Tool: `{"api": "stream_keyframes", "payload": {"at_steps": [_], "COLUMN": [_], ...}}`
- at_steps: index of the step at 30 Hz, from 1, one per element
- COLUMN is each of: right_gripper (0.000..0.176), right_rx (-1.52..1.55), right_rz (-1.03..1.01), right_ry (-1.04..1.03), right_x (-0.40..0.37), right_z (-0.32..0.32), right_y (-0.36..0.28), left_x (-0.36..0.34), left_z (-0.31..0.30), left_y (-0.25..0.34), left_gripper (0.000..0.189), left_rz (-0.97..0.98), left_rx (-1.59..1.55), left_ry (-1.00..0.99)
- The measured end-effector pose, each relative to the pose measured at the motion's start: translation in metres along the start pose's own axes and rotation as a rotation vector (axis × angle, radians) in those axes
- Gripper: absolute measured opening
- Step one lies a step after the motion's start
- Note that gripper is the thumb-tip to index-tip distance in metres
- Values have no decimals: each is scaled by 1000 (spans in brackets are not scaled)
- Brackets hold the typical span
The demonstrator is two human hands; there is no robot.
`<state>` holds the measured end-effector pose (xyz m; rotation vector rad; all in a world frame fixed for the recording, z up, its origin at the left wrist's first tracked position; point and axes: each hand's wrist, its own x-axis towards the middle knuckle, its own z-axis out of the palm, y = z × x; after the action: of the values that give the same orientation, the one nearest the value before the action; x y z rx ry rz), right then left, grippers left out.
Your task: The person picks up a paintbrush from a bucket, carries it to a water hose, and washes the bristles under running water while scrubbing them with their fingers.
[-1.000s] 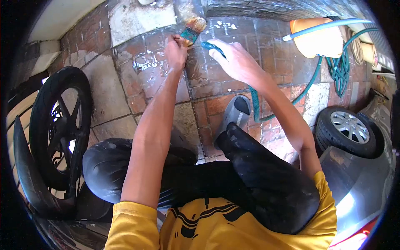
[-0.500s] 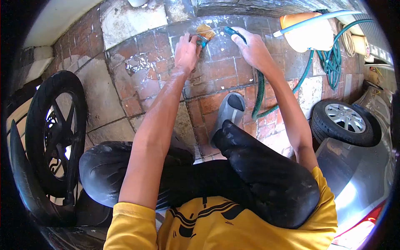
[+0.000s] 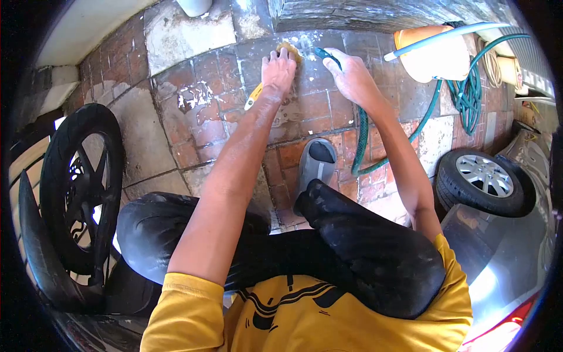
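Note:
Near the top centre, my left hand (image 3: 278, 73) lies over the bristle end of a brush, with tan bristles (image 3: 291, 51) showing past its fingertips. The brush's yellow handle (image 3: 254, 97) sticks out below the wrist on the left. Just to the right, my right hand (image 3: 352, 75) is closed round the end of a green hose (image 3: 362, 138), whose nozzle (image 3: 320, 53) points left at the bristles. Water splashes on the wet floor beside them. The hose loops down past my right forearm.
An orange-rimmed bucket (image 3: 428, 67) with a pale blue pipe (image 3: 448, 36) across it stands at the upper right, near coiled hose (image 3: 467, 100). A car wheel (image 3: 482, 178) lies right, a motorcycle wheel (image 3: 82, 193) stands left. A white container (image 3: 194, 6) sits at the top.
My left hand has moved slightly right and flattened over the bristles, and the yellow handle now shows. The teal object near its fingers is no longer visible. My right hand has shifted slightly down.

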<state>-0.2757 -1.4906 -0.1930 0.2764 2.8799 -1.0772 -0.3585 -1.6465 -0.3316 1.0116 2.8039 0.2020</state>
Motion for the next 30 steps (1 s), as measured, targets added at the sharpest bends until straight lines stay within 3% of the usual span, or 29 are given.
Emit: {"api": "stream_keyframes", "payload": {"at_steps": [5,7,10,14,17,20,21,25,30], "right_gripper": [31,31,33,35,36,35,35,35,41], "right_rx": [18,2,46,-14,25,40,24,79,25], "right_rz": [-39,-143,-8,-15,40,17,-77,27,-26], "right_ry": [5,38,3,21,-12,-27,21,-15,-19], "right_x": [2,2,3,-1,-5,-8,-6,1,5], "right_z": [-1,7,-11,-12,-19,-17,-9,-17,-13], "right_y": [12,17,13,16,19,19,28,12,6], "left_x": [6,10,18,29,32,39,39,44,27], "left_z": [10,12,15,26,36,25,19,10,15], "left_y": [-2,-5,-2,-1,-4,-6,-6,-16,-7], "left_gripper": [42,34,28,21,11,12,15,21,32], "left_rz": [-84,13,26,5,-128,-266,-264,-218,-185], "left_rx": [-117,-178,-201,-179,-452,-576,-602,-828,-724], "left_ry": [109,247,197,235,456,359,318,196,283]}}
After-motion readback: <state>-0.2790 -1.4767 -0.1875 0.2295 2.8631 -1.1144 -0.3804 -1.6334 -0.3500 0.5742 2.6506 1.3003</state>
